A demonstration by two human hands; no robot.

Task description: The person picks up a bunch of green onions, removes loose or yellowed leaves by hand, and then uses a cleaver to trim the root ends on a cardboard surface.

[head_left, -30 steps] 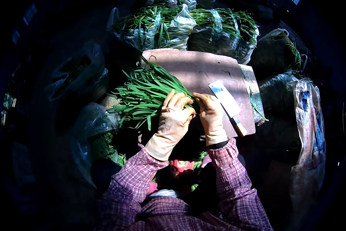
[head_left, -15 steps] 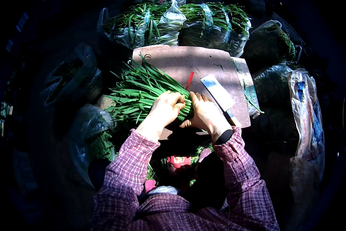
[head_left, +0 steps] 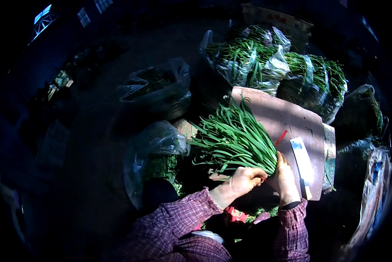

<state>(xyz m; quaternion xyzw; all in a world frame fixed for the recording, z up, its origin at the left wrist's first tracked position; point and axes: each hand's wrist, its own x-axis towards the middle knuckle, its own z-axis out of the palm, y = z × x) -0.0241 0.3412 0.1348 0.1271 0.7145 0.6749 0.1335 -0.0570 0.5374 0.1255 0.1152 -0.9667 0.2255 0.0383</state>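
Observation:
A thick bunch of garlic chives (head_left: pixel 244 135) lies across the left part of a pinkish board (head_left: pixel 287 107), its leaves fanned toward the far left. My right hand (head_left: pixel 285 181) is closed around the right side of the cut ends. At the near side of those ends, my left hand (head_left: pixel 244 183) pinches, and a small bit of red strip shows at its fingertips. Another red strip (head_left: pixel 281 138) rests on the board just beyond my right hand. To the right of that hand lies a cleaver (head_left: pixel 302 163), its handle toward me.
Plastic-wrapped bundles of greens (head_left: pixel 252 65) stand beyond the board. A clear bag of greens (head_left: pixel 154 146) sits at the left, with another open bag (head_left: pixel 156 85) farther back. A crumpled white and blue sack (head_left: pixel 373 192) hangs at the right. A red packet (head_left: pixel 236 214) shows below my hands.
The view has swung left, so the board and bunch appear farther right and lower. My left hand has moved from atop the stems to their near side; my right hand stays at the cut ends.

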